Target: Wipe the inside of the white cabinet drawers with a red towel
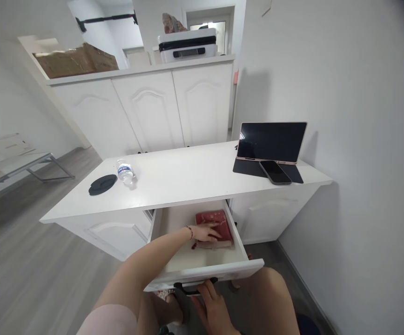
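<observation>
Has the right hand [214, 311] up at the black handle [185, 289] of the pulled-out drawer [237, 269], probably to steady it; cannot tell how tightly. Reaches inside with the left hand [205, 232], apart from the right one, and rests it, fingers spread and not closed, on the red book-like item [225, 229] at the drawer's right side, seemingly to press or feel rather than grip. Shows beyond, on the white tabletop [184, 174], a dark flat object [103, 184] and a clear bottle [124, 171] at left; at right, a dark screen [272, 141], presumably tilted back for viewing, with a phone [275, 172] just before it, likely for easy reach. Offers farther off white cabinets [148, 109] bearing a cardboard box [79, 63] and a white suitcase [188, 45], plus grey flooring [69, 260] at left and a plain wall [369, 139] at right.
</observation>
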Available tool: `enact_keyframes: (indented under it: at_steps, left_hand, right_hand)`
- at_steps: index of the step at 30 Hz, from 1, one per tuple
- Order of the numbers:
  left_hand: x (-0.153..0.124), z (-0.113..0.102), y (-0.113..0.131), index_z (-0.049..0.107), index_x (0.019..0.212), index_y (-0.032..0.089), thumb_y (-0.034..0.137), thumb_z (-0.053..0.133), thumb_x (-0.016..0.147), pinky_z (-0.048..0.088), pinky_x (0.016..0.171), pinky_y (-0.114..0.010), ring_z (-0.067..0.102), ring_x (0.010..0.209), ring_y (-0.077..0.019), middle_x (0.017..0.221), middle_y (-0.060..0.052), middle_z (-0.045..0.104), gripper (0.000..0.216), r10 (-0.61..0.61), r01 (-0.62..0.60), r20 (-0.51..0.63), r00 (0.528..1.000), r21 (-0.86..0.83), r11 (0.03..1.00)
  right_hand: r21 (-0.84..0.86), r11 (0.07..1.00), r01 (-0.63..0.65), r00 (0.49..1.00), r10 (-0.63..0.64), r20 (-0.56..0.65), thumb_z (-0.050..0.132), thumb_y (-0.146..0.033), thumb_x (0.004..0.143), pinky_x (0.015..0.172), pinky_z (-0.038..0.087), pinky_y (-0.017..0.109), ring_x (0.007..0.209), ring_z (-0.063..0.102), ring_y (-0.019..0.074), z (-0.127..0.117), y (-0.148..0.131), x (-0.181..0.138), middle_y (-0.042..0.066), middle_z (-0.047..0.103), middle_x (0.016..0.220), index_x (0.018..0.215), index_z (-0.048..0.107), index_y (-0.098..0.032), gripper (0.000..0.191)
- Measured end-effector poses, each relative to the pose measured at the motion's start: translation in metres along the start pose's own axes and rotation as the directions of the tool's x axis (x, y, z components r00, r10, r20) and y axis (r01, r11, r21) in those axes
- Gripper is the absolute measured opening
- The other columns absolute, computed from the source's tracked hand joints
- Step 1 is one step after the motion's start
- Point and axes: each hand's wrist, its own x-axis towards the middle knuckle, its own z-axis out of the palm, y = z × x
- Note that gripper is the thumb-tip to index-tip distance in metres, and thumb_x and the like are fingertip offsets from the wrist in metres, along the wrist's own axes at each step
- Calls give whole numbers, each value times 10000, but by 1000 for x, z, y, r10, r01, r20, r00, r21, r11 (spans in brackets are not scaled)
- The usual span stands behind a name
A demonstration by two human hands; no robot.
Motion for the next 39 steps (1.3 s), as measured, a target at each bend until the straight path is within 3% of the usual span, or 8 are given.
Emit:
enact_keyframes:
  at_steps: [3, 7, 12, 16, 22, 29, 36, 39]
  left_hand:
    - [11, -3, -16, 447, 1379, 208, 251, 569, 779, 200, 1151, -438, 262, 1409, -261, 1544, -115, 268, 614, -1, 3, -165, 986, 13, 1000]
    - [25, -5, -35, 240, 1481, 194, 283, 658, 664, 249, 1143, -429, 200, 1422, -305, 1544, -124, 229, 922, -90, 89, -296, 951, -17, 996]
    - [33, -11, -48, 332, 1453, 239, 394, 621, 699, 198, 1156, -477, -13, 1446, -358, 1597, -65, 40, 822, -276, 272, -268, 923, -53, 961]
    - [28, -17, -48, 276, 1474, 247, 400, 573, 741, 194, 1152, -476, -13, 1450, -344, 1604, -68, -4, 805, -347, 344, -258, 901, -59, 937]
    - [6, -21, -53, 288, 1442, 229, 358, 632, 685, 231, 1130, -483, 127, 1435, -338, 1568, -128, 136, 842, -411, 431, -285, 866, 7, 902]
    - [-42, -17, -65, 301, 1396, 178, 203, 697, 589, 272, 1099, -491, 268, 1354, -376, 1484, -163, 260, 899, -519, 543, -302, 800, -5, 840]
    - [-84, -5, -81, 227, 1433, 144, 309, 680, 679, 328, 1050, -507, 218, 1385, -415, 1538, -238, 122, 895, -630, 651, -277, 725, -22, 759]
    - [-92, -4, -84, 248, 1437, 161, 273, 654, 701, 366, 1033, -456, 326, 1358, -377, 1547, -237, 117, 848, -644, 663, -254, 722, -10, 748]
  right_hand:
    - [3, 1000, 22, 1000, -22, 1, 332, -338, 976, 499, 496, 262, 652, 651, 177, -1, 1, 2, 51, 653, 865, 989, 545, -233, 238]
    - [-13, 999, 33, 999, -33, -5, 309, -353, 982, 505, 501, 257, 671, 662, 175, -2, 1, 4, 49, 661, 870, 993, 541, -240, 258]
    - [11, 1000, 21, 999, -21, 39, 331, -336, 975, 500, 496, 248, 664, 660, 170, -5, 0, 6, 45, 659, 874, 984, 543, -246, 230]
    - [27, 1000, 11, 998, -13, 56, 382, -313, 956, 522, 506, 255, 666, 655, 174, -6, 1, 5, 44, 652, 857, 977, 549, -245, 182]
    - [24, 1000, 10, 1000, -11, 27, 361, -318, 965, 522, 515, 276, 668, 658, 187, -2, 3, 2, 55, 654, 863, 973, 555, -238, 210]
    - [25, 1000, -3, 999, 2, 34, 368, -348, 970, 519, 517, 278, 682, 670, 192, -4, 1, 1, 70, 665, 899, 994, 572, -231, 236]
    - [56, 998, -9, 999, 7, 37, 363, -349, 973, 536, 529, 289, 668, 664, 187, -3, 2, 0, 72, 648, 889, 992, 573, -212, 251]
    - [59, 998, -18, 998, 15, 55, 371, -346, 971, 526, 524, 286, 659, 660, 183, -5, 1, 1, 66, 643, 888, 978, 575, -217, 241]
